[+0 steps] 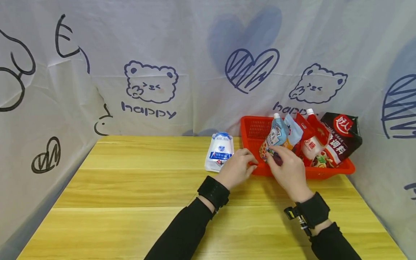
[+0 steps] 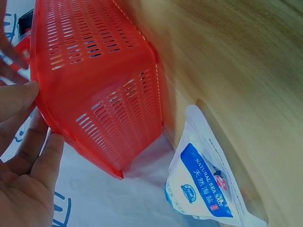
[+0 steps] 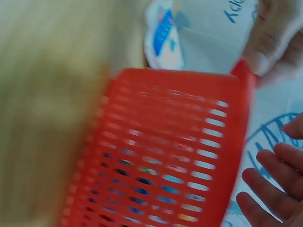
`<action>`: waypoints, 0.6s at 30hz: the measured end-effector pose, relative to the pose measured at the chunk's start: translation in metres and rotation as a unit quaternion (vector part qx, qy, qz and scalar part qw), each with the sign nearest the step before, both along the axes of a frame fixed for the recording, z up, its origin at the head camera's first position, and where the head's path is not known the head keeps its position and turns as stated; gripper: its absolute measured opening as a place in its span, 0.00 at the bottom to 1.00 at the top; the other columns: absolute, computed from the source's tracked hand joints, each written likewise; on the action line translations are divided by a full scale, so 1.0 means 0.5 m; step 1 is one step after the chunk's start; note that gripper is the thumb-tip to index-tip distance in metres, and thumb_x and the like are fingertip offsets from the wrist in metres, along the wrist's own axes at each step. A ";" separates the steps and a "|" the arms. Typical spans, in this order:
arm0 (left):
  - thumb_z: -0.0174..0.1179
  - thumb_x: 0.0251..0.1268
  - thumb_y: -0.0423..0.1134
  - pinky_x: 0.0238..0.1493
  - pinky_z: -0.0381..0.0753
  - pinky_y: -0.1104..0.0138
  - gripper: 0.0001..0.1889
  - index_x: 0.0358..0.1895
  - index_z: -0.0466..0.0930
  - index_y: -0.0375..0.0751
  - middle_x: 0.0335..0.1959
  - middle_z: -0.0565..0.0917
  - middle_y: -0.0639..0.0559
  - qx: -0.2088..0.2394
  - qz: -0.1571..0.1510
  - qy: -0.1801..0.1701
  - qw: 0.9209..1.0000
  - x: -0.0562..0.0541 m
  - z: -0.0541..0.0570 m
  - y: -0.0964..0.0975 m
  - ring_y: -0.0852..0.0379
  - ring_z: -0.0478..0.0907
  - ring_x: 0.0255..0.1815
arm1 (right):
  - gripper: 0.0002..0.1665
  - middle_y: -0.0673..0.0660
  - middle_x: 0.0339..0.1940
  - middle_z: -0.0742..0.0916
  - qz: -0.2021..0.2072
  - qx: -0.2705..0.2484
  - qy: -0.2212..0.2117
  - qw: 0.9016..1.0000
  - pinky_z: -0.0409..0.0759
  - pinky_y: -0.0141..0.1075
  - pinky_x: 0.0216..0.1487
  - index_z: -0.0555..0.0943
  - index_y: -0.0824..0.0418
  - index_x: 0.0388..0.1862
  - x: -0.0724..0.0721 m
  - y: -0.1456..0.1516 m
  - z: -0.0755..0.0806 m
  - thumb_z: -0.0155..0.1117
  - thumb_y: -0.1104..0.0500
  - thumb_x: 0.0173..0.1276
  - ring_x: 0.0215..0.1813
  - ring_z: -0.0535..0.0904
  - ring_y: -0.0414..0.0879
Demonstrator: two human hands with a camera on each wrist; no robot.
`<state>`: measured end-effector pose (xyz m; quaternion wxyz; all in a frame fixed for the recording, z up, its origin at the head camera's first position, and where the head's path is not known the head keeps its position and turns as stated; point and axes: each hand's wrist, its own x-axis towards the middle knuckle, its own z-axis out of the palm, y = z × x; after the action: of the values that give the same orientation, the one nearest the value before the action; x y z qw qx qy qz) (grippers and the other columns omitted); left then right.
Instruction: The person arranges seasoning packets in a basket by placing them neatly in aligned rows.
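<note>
A red plastic basket point(image 1: 331, 172) with slotted walls stands at the back right of the table. My left hand point(image 1: 236, 168) pinches its near left corner, the thumb on the rim and the fingers beneath, as the left wrist view point(image 2: 28, 175) makes plain. Over the basket's front side hovers my right hand point(image 1: 289, 175); in the right wrist view its fingers point(image 3: 272, 189) are spread and hold nothing. Just behind that hand, a light blue spouted pouch point(image 1: 278, 130) leans inside the basket. A white and blue sea salt pouch point(image 1: 219, 151) lies left of the basket.
Also in the basket are a pale blue packet point(image 1: 294, 130), a red pouch with a white cap point(image 1: 318, 131) and a black seasoning bag point(image 1: 346, 139). A printed cloth point(image 1: 201, 65) hangs behind the wooden table point(image 1: 130, 187), close to the basket's back.
</note>
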<state>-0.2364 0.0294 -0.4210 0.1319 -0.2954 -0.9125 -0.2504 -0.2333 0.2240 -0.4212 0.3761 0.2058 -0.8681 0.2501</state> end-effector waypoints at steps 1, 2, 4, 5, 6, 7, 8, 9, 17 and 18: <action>0.68 0.72 0.39 0.56 0.79 0.73 0.07 0.48 0.91 0.44 0.47 0.83 0.52 0.000 0.000 0.001 1.000 0.000 0.000 0.000 0.56 0.77 0.50 | 0.15 0.67 0.44 0.90 0.000 0.004 -0.005 1.000 0.86 0.58 0.45 0.87 0.68 0.48 0.001 -0.001 -0.009 0.77 0.63 0.64 0.45 0.87 0.63; 0.68 0.72 0.39 0.56 0.79 0.74 0.07 0.48 0.91 0.44 0.47 0.83 0.52 0.001 0.000 0.002 1.000 -0.001 -0.001 0.000 0.56 0.77 0.50 | 0.14 0.66 0.43 0.90 0.002 0.007 -0.006 1.000 0.86 0.57 0.43 0.87 0.68 0.46 0.003 -0.001 -0.017 0.77 0.62 0.64 0.44 0.87 0.62; 0.68 0.72 0.38 0.56 0.79 0.74 0.07 0.48 0.91 0.44 0.47 0.83 0.52 0.002 0.000 0.002 1.000 -0.002 -0.002 0.000 0.56 0.77 0.50 | 0.12 0.65 0.41 0.90 0.005 0.015 -0.010 1.000 0.86 0.57 0.42 0.88 0.67 0.44 0.004 -0.001 -0.032 0.76 0.61 0.64 0.43 0.87 0.62; 0.68 0.72 0.38 0.56 0.80 0.74 0.07 0.48 0.91 0.44 0.47 0.83 0.51 0.003 0.000 0.002 1.000 -0.001 -0.002 -0.001 0.56 0.77 0.50 | 0.11 0.64 0.40 0.90 0.007 0.019 -0.012 1.000 0.86 0.57 0.41 0.88 0.67 0.42 0.004 0.000 -0.039 0.76 0.61 0.64 0.42 0.87 0.61; 0.68 0.72 0.38 0.56 0.80 0.74 0.07 0.48 0.91 0.44 0.47 0.83 0.51 0.003 0.000 0.002 1.000 -0.002 -0.002 -0.001 0.56 0.77 0.50 | 0.11 0.64 0.39 0.91 0.008 0.023 -0.015 1.000 0.86 0.57 0.41 0.88 0.67 0.41 0.004 0.000 -0.045 0.76 0.61 0.64 0.41 0.87 0.62; 0.68 0.72 0.38 0.56 0.80 0.74 0.07 0.48 0.91 0.44 0.47 0.83 0.51 0.003 0.000 0.002 1.000 -0.002 -0.002 -0.001 0.55 0.77 0.50 | 0.11 0.63 0.39 0.91 0.009 0.027 -0.019 0.999 0.85 0.57 0.41 0.88 0.67 0.41 0.003 0.002 -0.051 0.76 0.60 0.65 0.41 0.87 0.62; 0.68 0.72 0.38 0.56 0.80 0.74 0.07 0.48 0.91 0.44 0.47 0.83 0.51 0.004 -0.001 0.002 1.000 -0.002 -0.002 -0.001 0.55 0.77 0.50 | 0.10 0.63 0.38 0.91 0.011 0.029 -0.022 0.999 0.85 0.57 0.42 0.88 0.67 0.40 0.003 0.002 -0.056 0.75 0.60 0.65 0.40 0.87 0.62; 0.68 0.72 0.38 0.56 0.80 0.74 0.07 0.48 0.91 0.44 0.47 0.83 0.51 0.005 -0.001 0.002 1.000 -0.002 -0.002 -0.001 0.55 0.77 0.50 | 0.11 0.63 0.38 0.91 0.011 0.032 -0.025 0.999 0.84 0.58 0.42 0.88 0.67 0.39 0.001 0.004 -0.060 0.75 0.60 0.66 0.40 0.87 0.63; 0.69 0.71 0.38 0.57 0.80 0.72 0.08 0.49 0.90 0.44 0.49 0.83 0.51 0.016 0.007 0.008 1.000 0.001 -0.009 0.002 0.55 0.77 0.51 | 0.12 0.63 0.38 0.89 -0.009 0.071 -0.045 0.996 0.76 0.54 0.43 0.84 0.66 0.43 -0.008 0.000 -0.083 0.64 0.57 0.76 0.42 0.85 0.61; 0.69 0.71 0.38 0.57 0.80 0.72 0.08 0.49 0.90 0.44 0.49 0.84 0.51 0.018 0.008 0.009 1.000 0.003 -0.010 0.002 0.55 0.77 0.51 | 0.12 0.62 0.38 0.88 -0.010 0.074 -0.047 0.996 0.75 0.54 0.43 0.84 0.66 0.43 -0.007 0.000 -0.086 0.63 0.56 0.76 0.42 0.84 0.61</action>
<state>-0.2351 0.0302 -0.4260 0.1473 -0.2878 -0.9090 -0.2631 -0.2371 0.2239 -0.4641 0.3211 0.2129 -0.9028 0.1908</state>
